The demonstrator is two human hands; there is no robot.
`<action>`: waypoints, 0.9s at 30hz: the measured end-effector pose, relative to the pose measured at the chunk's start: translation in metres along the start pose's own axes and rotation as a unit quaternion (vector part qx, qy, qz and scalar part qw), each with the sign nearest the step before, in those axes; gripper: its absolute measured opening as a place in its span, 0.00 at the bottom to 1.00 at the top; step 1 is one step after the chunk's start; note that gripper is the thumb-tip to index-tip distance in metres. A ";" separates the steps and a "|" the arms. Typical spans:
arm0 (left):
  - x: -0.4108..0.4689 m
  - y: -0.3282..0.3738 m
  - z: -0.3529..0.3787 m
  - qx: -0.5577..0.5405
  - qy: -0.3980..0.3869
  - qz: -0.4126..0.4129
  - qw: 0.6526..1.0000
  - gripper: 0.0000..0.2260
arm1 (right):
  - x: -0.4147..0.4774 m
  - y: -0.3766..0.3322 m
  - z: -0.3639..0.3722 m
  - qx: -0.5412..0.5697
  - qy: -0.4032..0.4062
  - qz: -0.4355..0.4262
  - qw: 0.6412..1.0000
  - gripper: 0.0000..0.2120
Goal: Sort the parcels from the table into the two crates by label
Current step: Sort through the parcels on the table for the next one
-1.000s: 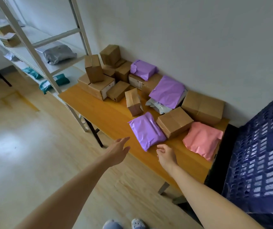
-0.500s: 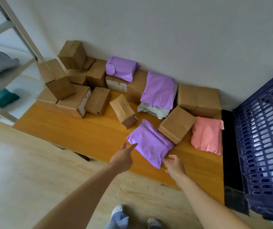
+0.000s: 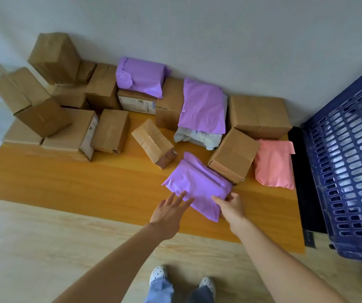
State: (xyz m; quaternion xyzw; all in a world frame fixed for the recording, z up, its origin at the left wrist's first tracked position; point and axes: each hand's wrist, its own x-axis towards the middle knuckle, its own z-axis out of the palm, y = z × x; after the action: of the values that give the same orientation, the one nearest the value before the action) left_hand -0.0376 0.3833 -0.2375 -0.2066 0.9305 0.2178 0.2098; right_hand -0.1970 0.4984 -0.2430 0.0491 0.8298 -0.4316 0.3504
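Note:
A purple mailer bag [image 3: 198, 183] lies near the front edge of the orange table [image 3: 70, 180]. My right hand [image 3: 231, 206] grips its near right corner, thumb on top. My left hand [image 3: 170, 209] reaches with straight fingers to the bag's near left edge, fingertips touching it. Behind it stand a brown box [image 3: 233, 155], a pink mailer [image 3: 274, 164], a small taped box [image 3: 152, 143] and two more purple mailers [image 3: 203, 106] [image 3: 141, 76]. A dark blue crate [image 3: 350, 162] stands at the table's right end.
Several brown cardboard boxes [image 3: 51, 99] are stacked along the wall at the table's back and left. A white-grey bag [image 3: 197, 137] lies under the middle purple mailer. A black gap [image 3: 304, 189] separates table and crate. My feet [image 3: 182, 281] stand on the wooden floor.
Both hands moved forward onto the near purple mailer; the right hand took hold of its corner, the left reached its edge. The camera came closer and looks more steeply down.

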 end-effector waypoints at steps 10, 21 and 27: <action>-0.010 -0.003 0.015 -0.037 -0.003 -0.018 0.999 0.39 | -0.003 -0.010 0.008 0.131 -0.065 0.090 0.985 0.08; 0.024 -0.025 -0.011 -0.037 0.103 -0.140 0.984 0.39 | 0.003 -0.013 0.015 0.076 -0.020 0.043 0.996 0.07; 0.024 -0.035 -0.002 -0.069 0.139 -0.107 0.982 0.34 | 0.002 -0.014 0.021 0.078 -0.001 0.038 0.996 0.06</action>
State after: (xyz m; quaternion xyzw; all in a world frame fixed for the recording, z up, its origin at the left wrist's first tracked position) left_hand -0.0413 0.3469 -0.2580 -0.3474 0.9057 0.2272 0.0859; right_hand -0.1927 0.4735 -0.2421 0.1075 0.7906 -0.4818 0.3622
